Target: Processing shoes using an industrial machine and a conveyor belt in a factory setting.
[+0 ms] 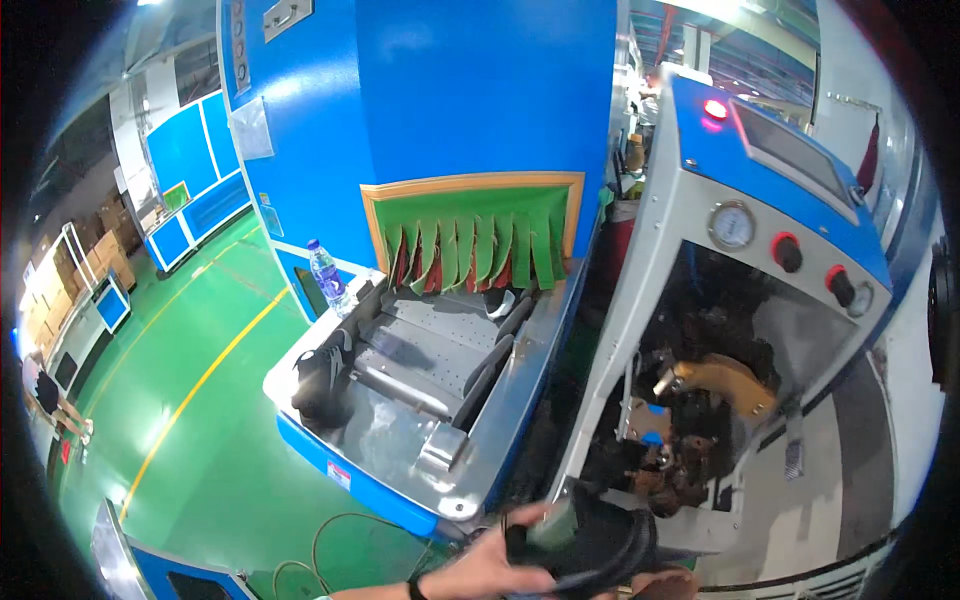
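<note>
Shoe (pixel 590 545) at 6 o'clock, dark, low in view before press (pixel 700 400). Left hand (pixel 490 565) enters from lower edge, forearm angled toward 2 o'clock, fingers curled around shoe's heel end. Right hand (pixel 665 583) under toe, mostly hidden; fingers cannot tell. Conveyor (pixel 420 380) at 10 o'clock.
</note>
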Demonstrator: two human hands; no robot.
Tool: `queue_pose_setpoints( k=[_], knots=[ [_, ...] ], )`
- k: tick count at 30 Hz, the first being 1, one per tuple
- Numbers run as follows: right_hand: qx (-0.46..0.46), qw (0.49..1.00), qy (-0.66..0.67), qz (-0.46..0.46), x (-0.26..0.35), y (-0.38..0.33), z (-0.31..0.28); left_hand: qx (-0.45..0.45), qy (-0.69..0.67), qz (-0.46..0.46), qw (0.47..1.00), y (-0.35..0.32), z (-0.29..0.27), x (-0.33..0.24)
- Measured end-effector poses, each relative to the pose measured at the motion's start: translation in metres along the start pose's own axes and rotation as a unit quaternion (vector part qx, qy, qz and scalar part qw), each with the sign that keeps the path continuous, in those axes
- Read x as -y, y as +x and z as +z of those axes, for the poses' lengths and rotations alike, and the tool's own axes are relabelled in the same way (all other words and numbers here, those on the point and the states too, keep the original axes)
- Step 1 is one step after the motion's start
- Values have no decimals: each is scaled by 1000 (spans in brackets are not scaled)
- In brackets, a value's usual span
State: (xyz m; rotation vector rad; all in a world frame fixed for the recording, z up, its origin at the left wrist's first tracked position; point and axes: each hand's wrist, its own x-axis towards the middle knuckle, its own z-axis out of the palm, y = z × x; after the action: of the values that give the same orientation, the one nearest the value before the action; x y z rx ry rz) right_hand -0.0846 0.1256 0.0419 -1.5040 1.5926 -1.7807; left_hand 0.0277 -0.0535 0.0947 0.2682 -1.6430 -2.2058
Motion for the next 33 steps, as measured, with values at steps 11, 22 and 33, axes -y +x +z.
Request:
queue_pose_setpoints(
  k=[11,22,33],
  knots=[
    [-282,615,526,516,-37,-143,-100,337,304,32,890,-1,56,57],
    [-216,942,-197,166,138,119,-165,161,-59,-193,966,67,88,11],
    [19,761,-554,337,103,214,-176,149,-351,-261,887,115,79,54]
  ],
)
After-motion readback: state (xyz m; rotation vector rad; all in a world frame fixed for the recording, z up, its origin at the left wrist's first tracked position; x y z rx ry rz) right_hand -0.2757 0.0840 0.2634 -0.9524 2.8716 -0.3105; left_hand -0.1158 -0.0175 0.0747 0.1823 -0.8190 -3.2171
